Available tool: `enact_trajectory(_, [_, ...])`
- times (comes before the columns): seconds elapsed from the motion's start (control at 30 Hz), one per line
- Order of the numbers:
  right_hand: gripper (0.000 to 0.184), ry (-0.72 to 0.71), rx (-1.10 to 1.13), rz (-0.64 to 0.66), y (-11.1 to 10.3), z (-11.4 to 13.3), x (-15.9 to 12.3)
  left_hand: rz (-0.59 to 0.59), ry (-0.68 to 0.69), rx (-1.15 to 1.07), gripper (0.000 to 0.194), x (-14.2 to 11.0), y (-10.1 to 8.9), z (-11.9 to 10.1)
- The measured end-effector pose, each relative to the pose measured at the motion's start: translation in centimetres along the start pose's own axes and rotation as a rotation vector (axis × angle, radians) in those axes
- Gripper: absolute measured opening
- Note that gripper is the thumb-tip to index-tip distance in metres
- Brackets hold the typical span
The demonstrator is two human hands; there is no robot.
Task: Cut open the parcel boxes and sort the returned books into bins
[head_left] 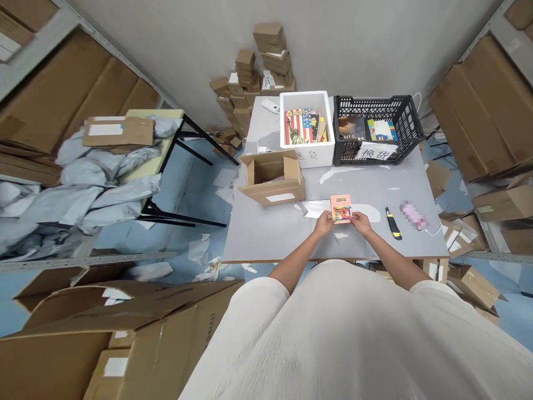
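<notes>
Pink-covered, the book [341,209] is pinched by its near corners between the fingers of our left hand [323,223] and right hand [361,222], presumably so the cover faces us, over the near side of the counter [266,236]. The open carton [270,192] stands left, the utility knife [392,224] right, both seemingly within easy reach.

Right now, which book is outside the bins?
The small pink-covered book, held near its lower corners by left hand and right hand; other books lie in the white box and black crate.
</notes>
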State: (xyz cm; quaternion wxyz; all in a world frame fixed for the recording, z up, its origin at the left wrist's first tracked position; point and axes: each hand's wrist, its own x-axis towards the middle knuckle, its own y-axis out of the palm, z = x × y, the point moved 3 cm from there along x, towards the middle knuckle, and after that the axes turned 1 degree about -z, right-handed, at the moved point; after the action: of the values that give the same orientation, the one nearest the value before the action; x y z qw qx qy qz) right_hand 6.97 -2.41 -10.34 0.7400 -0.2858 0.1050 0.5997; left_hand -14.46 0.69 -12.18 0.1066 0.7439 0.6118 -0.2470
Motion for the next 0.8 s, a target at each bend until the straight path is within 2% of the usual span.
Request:
enact_trajectory(0.17, [0.031, -0.04, 0.094, -0.027, 0.5, 2.6, -1.5, -0.017, 0.091, 0.016, 0.03, 0.1, -1.5, -1.5])
enact_trajectory(0.3, [0.04, -0.074, 0.133, -0.062, 0.8, 4.0, -2.4, -0.016, 0.132, 0.021, 0.033, 0.4, -2.0, -2.7])
enact_trajectory(0.47, [0.038, -0.115, 0.136, -0.098, -0.1, 4.9, -2.7, 0.0, 0.149, 0.012, 0.028, 0.4, -1.5, -4.0])
enact_trajectory(0.63, [0.041, -0.078, 0.137, -0.102, -1.7, 5.7, -2.0, 0.014, 0.164, 0.025, 0.026, 0.2, -0.7, -5.6])
enact_trajectory(0.8, [0.037, -0.124, 0.117, -0.123, -3.0, 6.9, -0.8, -0.096, 0.158, 0.121, 0.024, 0.5, 0.1, -7.6])
